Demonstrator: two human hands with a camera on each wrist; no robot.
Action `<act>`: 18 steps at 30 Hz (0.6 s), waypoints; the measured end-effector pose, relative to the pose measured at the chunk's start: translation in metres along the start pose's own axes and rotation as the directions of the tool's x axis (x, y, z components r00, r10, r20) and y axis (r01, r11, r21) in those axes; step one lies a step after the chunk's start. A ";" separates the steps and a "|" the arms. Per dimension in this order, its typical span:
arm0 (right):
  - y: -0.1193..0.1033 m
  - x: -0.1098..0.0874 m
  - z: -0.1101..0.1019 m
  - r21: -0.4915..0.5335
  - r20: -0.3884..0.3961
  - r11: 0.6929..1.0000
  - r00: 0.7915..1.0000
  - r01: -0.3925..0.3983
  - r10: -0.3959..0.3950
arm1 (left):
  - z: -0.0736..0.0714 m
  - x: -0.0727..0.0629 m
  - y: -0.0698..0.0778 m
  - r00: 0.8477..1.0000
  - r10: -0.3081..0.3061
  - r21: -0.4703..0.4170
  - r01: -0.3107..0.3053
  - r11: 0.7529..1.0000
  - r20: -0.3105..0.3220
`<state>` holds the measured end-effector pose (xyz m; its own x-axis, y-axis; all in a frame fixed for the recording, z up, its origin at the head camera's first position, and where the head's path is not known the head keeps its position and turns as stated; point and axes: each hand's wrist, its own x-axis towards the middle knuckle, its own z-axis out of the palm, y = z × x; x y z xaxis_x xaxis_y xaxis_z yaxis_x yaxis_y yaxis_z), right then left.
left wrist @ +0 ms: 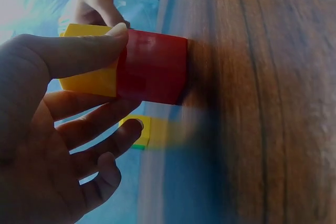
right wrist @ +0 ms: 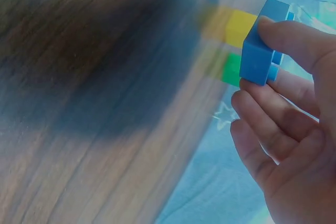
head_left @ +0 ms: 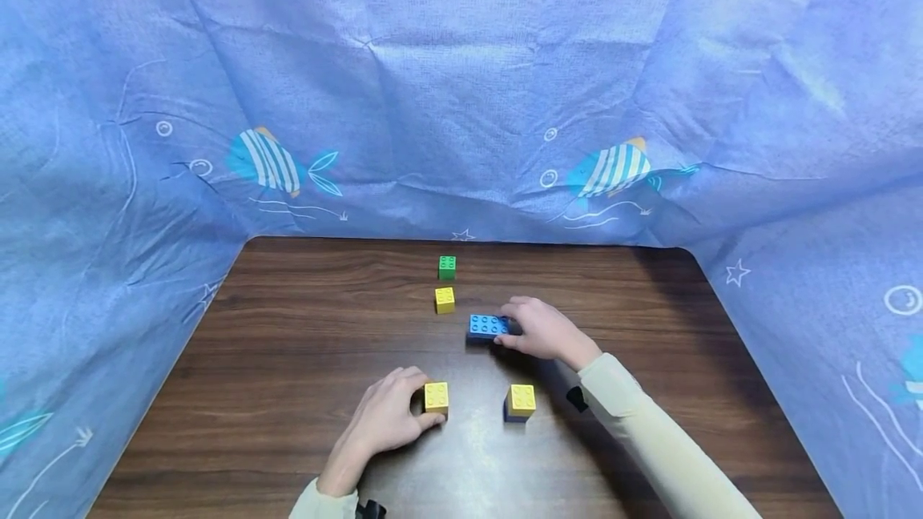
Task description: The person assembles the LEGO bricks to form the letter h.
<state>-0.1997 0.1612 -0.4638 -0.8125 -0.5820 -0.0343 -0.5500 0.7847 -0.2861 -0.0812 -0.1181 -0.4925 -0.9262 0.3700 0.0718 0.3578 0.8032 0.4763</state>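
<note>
My left hand [head_left: 389,415] pinches a two-brick stack between thumb and fingers, the thumb tip lying across the seam. A studded yellow brick [head_left: 436,397] forms its top and a red brick [left wrist: 155,66] its lower half, seen in the left wrist view. Farther forward, my right hand [head_left: 541,331] grips a long blue brick [head_left: 488,325] by its right end, thumb on one side and fingers on the other. The right wrist view shows this blue brick [right wrist: 257,51] raised off the wood, studs toward the palm, with the other fingers loosely bent below it.
Right of the left hand stands another stack, a yellow brick [head_left: 521,399] over a dark blue brick [head_left: 516,412]. Farther back on the brown table [head_left: 303,327] are a yellow brick [head_left: 445,300] and a green brick [head_left: 447,267]. Blue fish-print cloth [head_left: 447,102] surrounds the table.
</note>
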 end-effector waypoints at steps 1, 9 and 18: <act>0.000 -0.003 -0.002 0.003 -0.010 1.000 1.000 0.006 -0.006 | 0.000 0.001 0.001 1.000 0.001 0.001 -0.001 1.000 -0.001; -0.005 -0.026 -0.021 0.025 -0.092 0.999 0.995 0.043 -0.040 | 0.004 0.010 0.006 0.999 -0.016 -0.031 0.017 0.999 0.031; -0.008 -0.054 -0.038 -0.001 -0.172 0.997 0.982 0.082 -0.081 | 0.014 0.023 0.017 0.998 0.022 -0.055 -0.018 0.998 0.062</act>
<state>-0.1592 0.1947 -0.4233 -0.7866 -0.5979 0.1541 -0.6146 0.7348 -0.2869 -0.0945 -0.0897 -0.4950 -0.9091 0.4156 0.0280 0.3677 0.7693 0.5225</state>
